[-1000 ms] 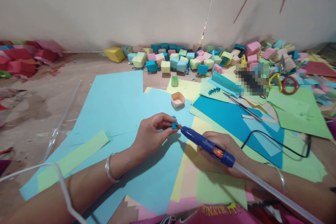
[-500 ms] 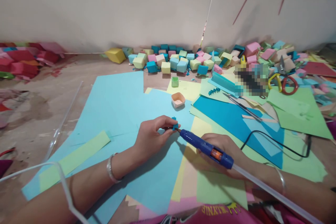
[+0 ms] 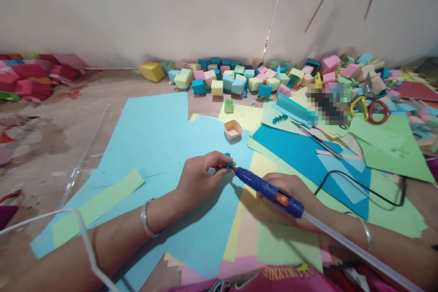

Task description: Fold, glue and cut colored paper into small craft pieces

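Between thumb and fingertips, my left hand (image 3: 200, 175) pinches a small blue paper piece (image 3: 228, 160). My right hand (image 3: 290, 191) is wrapped round a dark blue hot glue gun (image 3: 262, 187), with a long clear glue stick (image 3: 352, 246) running out of its back end. The gun's nozzle meets the blue piece at my left fingertips; whether glue is coming out is too small to see. Just beyond my hands, a peach paper box (image 3: 233, 130) sits open-topped on light blue paper (image 3: 153, 137). Behind it stands a smaller green paper box (image 3: 229, 106).
Many small coloured paper boxes (image 3: 217, 87) line the wall. At right lie scissors with red and yellow handles (image 3: 378, 112), tweezers (image 3: 320, 140), a dark blue sheet (image 3: 301, 159) and a black cable (image 3: 362, 186). A white cord (image 3: 84, 237) crosses my left forearm. A green strip (image 3: 99, 207) lies at left.
Almost nothing differs. Both hands, the blue piece and the glue gun hold nearly the same position, and the whole view has shifted very slightly.
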`<move>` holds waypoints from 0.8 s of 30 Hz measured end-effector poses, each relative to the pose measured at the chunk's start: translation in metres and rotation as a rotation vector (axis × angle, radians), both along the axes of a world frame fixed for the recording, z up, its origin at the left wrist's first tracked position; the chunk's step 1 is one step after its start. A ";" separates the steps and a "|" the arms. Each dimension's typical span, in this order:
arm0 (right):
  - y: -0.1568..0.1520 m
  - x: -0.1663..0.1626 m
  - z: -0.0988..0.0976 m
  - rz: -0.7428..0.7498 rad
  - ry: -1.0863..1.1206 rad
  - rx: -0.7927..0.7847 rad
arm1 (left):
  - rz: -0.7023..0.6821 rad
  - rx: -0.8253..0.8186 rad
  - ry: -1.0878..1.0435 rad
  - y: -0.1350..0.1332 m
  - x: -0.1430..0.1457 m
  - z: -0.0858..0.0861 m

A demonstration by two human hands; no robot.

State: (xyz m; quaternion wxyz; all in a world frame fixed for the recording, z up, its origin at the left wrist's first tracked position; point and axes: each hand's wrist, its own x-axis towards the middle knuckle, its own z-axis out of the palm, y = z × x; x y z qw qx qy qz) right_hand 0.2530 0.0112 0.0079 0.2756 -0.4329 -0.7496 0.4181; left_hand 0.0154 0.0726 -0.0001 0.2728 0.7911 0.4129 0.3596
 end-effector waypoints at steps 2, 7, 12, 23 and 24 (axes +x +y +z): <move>0.001 0.000 0.001 -0.004 0.007 0.022 | 0.017 -0.007 -0.024 0.001 0.000 0.000; 0.002 0.001 0.002 -0.016 0.009 0.048 | 0.051 -0.126 -0.088 0.002 -0.001 -0.001; 0.001 0.001 0.000 -0.006 0.001 0.032 | 0.044 -0.169 -0.112 0.002 0.001 -0.001; 0.002 -0.001 -0.002 -0.002 0.013 0.038 | 0.066 -0.142 -0.100 0.001 0.003 0.001; 0.003 0.000 -0.001 -0.021 0.013 0.061 | 0.074 -0.147 -0.104 0.002 0.003 0.001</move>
